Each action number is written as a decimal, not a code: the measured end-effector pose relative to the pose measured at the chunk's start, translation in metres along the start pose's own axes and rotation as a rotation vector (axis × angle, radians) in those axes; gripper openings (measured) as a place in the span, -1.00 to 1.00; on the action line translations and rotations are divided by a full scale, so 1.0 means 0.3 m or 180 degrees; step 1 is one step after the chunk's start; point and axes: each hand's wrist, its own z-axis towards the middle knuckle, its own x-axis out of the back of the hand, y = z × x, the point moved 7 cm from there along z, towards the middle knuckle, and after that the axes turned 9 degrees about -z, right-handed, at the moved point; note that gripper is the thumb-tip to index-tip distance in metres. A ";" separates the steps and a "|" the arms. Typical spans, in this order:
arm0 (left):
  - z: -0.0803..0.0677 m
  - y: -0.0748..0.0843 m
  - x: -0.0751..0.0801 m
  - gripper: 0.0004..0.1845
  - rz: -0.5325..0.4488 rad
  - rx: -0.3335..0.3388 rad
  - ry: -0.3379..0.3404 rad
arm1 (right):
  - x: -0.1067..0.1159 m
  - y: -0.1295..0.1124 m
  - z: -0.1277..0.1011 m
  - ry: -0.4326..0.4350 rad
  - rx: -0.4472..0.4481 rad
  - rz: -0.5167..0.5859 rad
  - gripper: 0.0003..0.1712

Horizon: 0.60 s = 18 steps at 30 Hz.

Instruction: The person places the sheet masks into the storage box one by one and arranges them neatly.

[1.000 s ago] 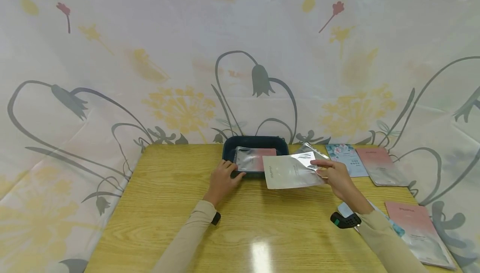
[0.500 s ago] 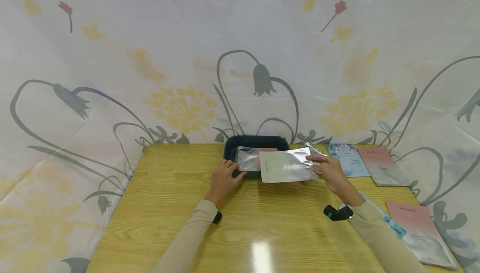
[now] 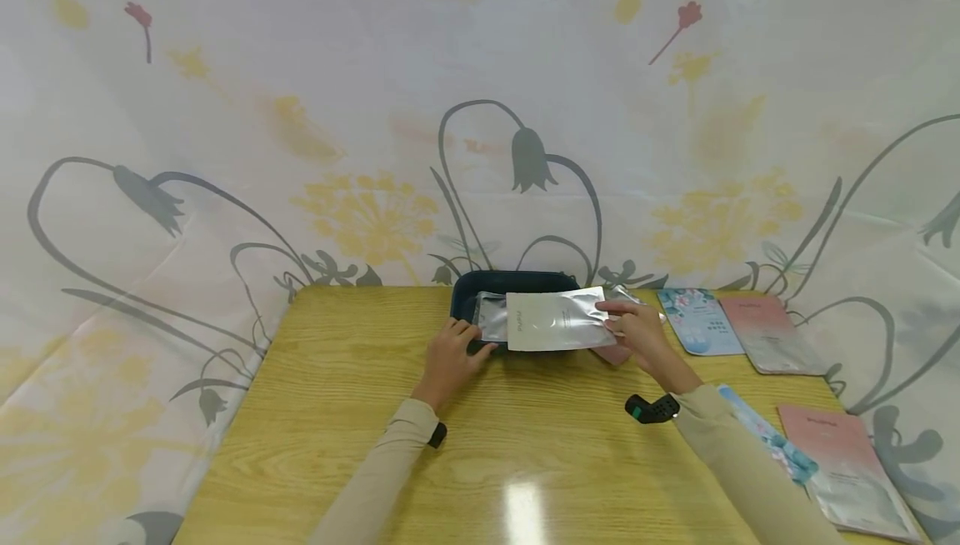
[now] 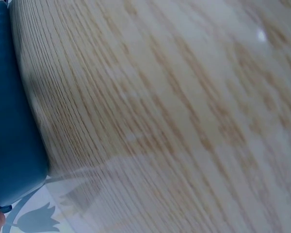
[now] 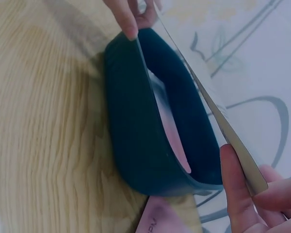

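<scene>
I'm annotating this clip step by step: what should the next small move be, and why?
Probably lower the cream-and-silver packet into the blue bin and let go. The right grip holds it by one end, tilted over the bin; the left grip touches the rim, perhaps steadying it; and a pink-and-silver packet already lies inside.

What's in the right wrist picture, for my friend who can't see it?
The right hand pinches a foil pouch over a dark blue bin, which the left hand holds. A pink pouch lies inside; another pink packet shows beside the bin.
</scene>
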 end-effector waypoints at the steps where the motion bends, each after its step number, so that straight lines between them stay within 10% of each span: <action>1: 0.000 0.000 -0.001 -0.71 0.0010 -0.0006 0.0000 | -0.007 0.000 0.006 -0.0003 -0.0022 0.0014 -0.58; 18: 0.001 0.004 0.005 -0.72 0.0007 -0.0062 0.0025 | -0.117 -0.021 0.108 0.0113 -0.0018 0.0091 -0.54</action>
